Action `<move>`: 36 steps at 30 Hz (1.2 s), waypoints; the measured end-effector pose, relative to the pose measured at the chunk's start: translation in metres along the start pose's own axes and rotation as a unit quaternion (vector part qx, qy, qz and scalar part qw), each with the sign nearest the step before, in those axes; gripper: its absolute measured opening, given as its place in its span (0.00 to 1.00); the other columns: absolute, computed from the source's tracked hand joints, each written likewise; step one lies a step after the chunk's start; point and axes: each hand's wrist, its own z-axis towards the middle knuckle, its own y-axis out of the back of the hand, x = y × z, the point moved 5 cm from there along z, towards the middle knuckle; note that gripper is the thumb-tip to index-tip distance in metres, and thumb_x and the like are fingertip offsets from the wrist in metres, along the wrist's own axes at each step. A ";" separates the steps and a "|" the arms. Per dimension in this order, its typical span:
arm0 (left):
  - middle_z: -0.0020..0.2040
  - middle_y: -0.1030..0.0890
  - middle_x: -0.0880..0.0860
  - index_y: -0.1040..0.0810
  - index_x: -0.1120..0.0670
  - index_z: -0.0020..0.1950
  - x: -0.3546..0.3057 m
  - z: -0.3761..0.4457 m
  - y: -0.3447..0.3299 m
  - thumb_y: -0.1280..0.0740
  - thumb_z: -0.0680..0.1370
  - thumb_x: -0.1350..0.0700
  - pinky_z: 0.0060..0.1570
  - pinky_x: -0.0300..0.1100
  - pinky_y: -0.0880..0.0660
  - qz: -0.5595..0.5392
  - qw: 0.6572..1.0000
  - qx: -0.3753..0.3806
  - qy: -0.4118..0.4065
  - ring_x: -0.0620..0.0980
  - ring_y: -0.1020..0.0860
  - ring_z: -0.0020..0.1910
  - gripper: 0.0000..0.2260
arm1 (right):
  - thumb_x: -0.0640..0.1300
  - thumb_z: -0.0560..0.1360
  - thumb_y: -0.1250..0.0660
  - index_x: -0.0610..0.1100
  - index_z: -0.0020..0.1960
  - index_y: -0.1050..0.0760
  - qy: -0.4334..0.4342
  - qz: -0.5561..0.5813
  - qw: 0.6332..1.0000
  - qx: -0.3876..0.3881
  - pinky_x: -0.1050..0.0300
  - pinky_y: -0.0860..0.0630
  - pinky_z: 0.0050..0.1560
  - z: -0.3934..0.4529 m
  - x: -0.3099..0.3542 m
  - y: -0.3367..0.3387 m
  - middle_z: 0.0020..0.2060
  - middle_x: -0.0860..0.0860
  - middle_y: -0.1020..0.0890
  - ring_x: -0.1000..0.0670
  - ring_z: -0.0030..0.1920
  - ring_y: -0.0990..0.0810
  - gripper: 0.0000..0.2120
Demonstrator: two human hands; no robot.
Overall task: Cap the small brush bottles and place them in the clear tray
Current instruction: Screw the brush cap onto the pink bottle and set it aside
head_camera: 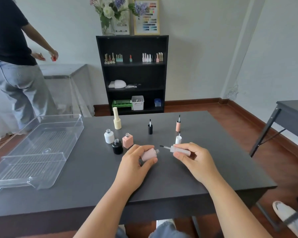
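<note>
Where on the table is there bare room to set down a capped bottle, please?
The near table edge, below both hands, is bare, as is the strip between the clear tray and the left hand. The tray's ribbed floor looks free. Behind the hands it is crowded: white bottle, black bottle, pink bottle, upright brush caps.

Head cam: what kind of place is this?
Probably a nail-salon-style room, perhaps staged. A black shelf holds rows of polish bottles, a framed colour swatch chart stands on top, and open brush bottles sit on the dark table.
</note>
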 end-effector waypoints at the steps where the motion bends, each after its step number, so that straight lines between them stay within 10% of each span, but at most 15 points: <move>1: 0.50 0.23 0.38 0.21 0.43 0.59 0.000 0.000 0.000 0.26 0.73 0.51 0.45 0.32 0.30 0.002 1.000 -0.002 -0.001 0.36 0.26 0.46 0.14 | 0.44 0.72 0.26 0.59 0.49 0.17 0.004 -0.015 1.000 0.006 0.66 0.26 0.43 0.000 0.000 -0.003 0.42 0.58 0.17 0.54 0.43 0.20 0.11; 21: 0.52 0.23 0.41 0.20 0.45 0.59 -0.006 -0.002 0.002 0.26 0.73 0.53 0.48 0.33 0.32 0.036 0.999 0.006 -0.028 0.42 0.27 0.50 0.15 | 0.36 0.73 0.28 0.51 0.53 0.18 0.067 -0.071 0.995 0.014 0.73 0.33 0.38 -0.004 0.011 -0.006 0.39 0.55 0.22 0.59 0.35 0.27 0.13; 36: 0.51 0.23 0.44 0.20 0.47 0.61 -0.010 -0.004 -0.008 0.26 0.73 0.54 0.53 0.48 0.25 0.031 0.996 0.063 -0.048 0.51 0.24 0.52 0.17 | 0.30 0.71 0.28 0.41 0.53 0.17 0.273 -0.257 0.927 0.023 0.60 0.25 0.52 -0.016 0.026 -0.020 0.46 0.49 0.15 0.50 0.47 0.21 0.13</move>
